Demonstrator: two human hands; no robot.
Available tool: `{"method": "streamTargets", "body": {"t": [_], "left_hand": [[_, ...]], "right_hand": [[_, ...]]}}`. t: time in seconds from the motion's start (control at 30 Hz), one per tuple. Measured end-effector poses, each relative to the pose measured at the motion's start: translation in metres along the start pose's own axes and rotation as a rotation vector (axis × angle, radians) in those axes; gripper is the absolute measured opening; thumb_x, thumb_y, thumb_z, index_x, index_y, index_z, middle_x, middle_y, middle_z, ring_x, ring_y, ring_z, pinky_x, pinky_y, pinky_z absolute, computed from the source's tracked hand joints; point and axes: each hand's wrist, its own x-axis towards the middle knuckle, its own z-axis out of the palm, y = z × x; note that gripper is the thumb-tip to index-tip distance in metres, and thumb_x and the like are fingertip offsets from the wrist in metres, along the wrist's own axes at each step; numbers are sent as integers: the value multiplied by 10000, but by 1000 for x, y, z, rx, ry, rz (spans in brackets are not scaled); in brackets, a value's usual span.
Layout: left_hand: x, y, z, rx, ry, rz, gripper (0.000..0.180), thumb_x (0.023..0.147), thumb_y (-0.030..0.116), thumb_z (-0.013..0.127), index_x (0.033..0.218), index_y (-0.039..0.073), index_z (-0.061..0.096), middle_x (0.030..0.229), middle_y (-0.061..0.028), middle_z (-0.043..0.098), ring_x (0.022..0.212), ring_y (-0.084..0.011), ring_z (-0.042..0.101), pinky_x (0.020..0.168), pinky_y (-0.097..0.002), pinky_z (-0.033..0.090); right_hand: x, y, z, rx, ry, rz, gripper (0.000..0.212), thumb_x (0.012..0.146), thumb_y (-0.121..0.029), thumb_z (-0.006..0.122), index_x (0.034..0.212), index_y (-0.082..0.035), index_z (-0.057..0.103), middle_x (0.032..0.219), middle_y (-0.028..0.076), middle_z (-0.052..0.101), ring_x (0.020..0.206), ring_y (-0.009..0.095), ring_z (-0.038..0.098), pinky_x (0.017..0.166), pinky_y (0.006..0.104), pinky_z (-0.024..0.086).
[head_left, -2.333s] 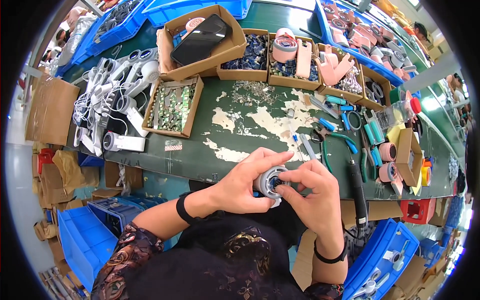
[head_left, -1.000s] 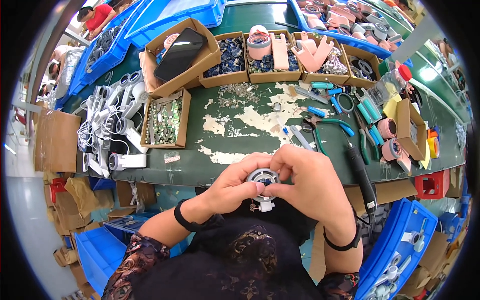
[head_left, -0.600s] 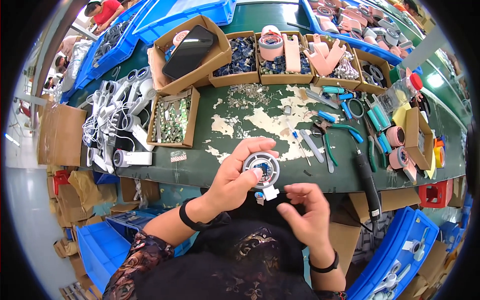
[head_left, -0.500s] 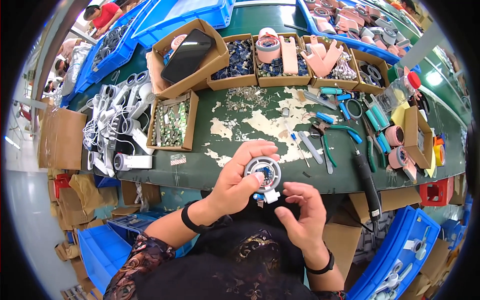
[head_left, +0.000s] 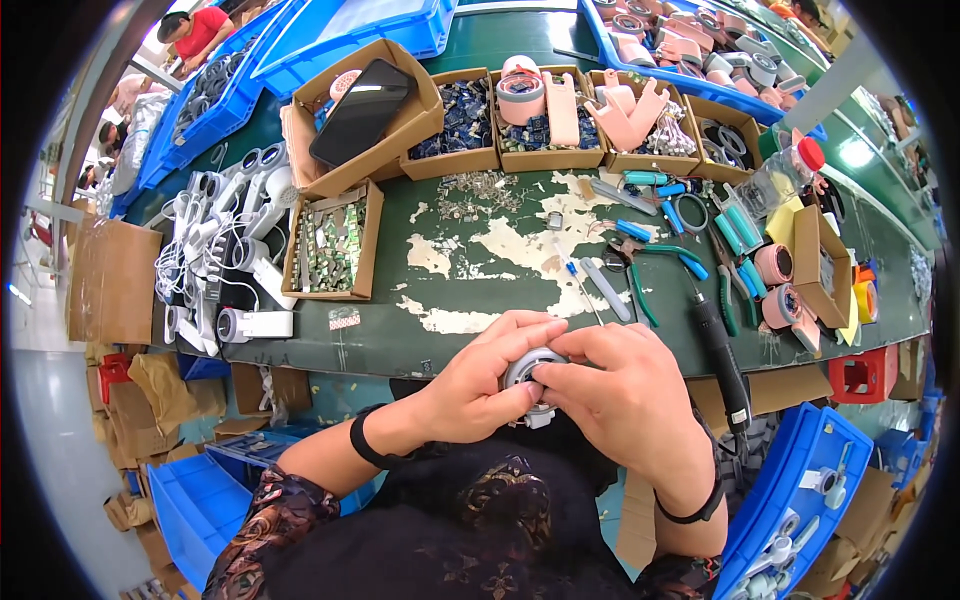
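Just past the table's near edge, my left hand (head_left: 478, 388) is closed around a grey and white round fan housing (head_left: 519, 370). My right hand (head_left: 630, 392) is closed too, its thumb and index finger pressed against the housing's right side and opening. Fingers cover most of the ring and its inside, so I cannot see whether the right fingertips also pinch a small part. A white tab (head_left: 541, 416) sticks out below the ring.
Cardboard boxes of circuit boards (head_left: 453, 112), green parts (head_left: 334, 243) and pink shells (head_left: 562, 112) line the table. White fans with cables (head_left: 230, 240) lie left. On the right are green-handled pliers (head_left: 640, 290), a black electric screwdriver (head_left: 722, 365) and blue cylindrical cells (head_left: 740, 230).
My right hand has come in from beside the fan housing and closed on it. The left hand still holds the housing, now tilted and lower, with its inside mostly covered.
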Motion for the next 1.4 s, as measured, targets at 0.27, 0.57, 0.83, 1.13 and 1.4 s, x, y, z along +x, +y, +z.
{"method": "streamTargets", "body": {"t": [0.27, 0.57, 0.83, 1.13, 1.4], "left_hand": [[-3, -6, 0, 0, 2, 13, 619, 859, 8, 601, 1468, -6, 485, 1399, -194, 477, 1296, -294, 502, 1076, -373, 419], [9, 0, -3, -713, 515, -273, 546, 921, 61, 523, 1447, -57, 442, 1284, -218, 632, 1073, -272, 683, 973, -501, 574], [20, 7, -5, -1013, 614, -234, 479, 942, 5, 471, 1417, -49, 450, 1184, -166, 642, 966, -259, 698, 900, -448, 597], [14, -5, -6, -914, 646, -200, 515, 910, 18, 551, 1413, -46, 465, 1300, -154, 594, 1233, -272, 604, 947, -532, 587], [3, -8, 1, -433, 551, -35, 587, 859, -68, 456, 1446, -65, 460, 1449, -144, 400, 1335, -251, 523, 1034, -461, 556]], "right_hand": [[-1, -4, 2, -94, -5, -45, 257, 731, -145, 809, 977, -143, 734, 1017, 15, 695, 866, 245, 668, 764, 385, 494], [-39, 11, 56, 653, 305, 443, 395, 807, 17, 737, 1190, -26, 648, 1238, 102, 684, 1110, 214, 664, 870, 320, 541], [-26, 5, 94, 825, 96, 305, 462, 872, -77, 790, 1277, 14, 586, 1193, 87, 663, 1055, 160, 642, 938, 329, 516], [-35, 13, 110, 1308, 126, 404, 297, 926, 3, 714, 1221, 27, 692, 1053, 62, 704, 889, 99, 643, 774, 238, 519], [-45, 10, 108, 1237, 135, 512, 281, 893, 48, 737, 1173, 32, 723, 996, 46, 698, 847, 67, 622, 726, 204, 494]]}}
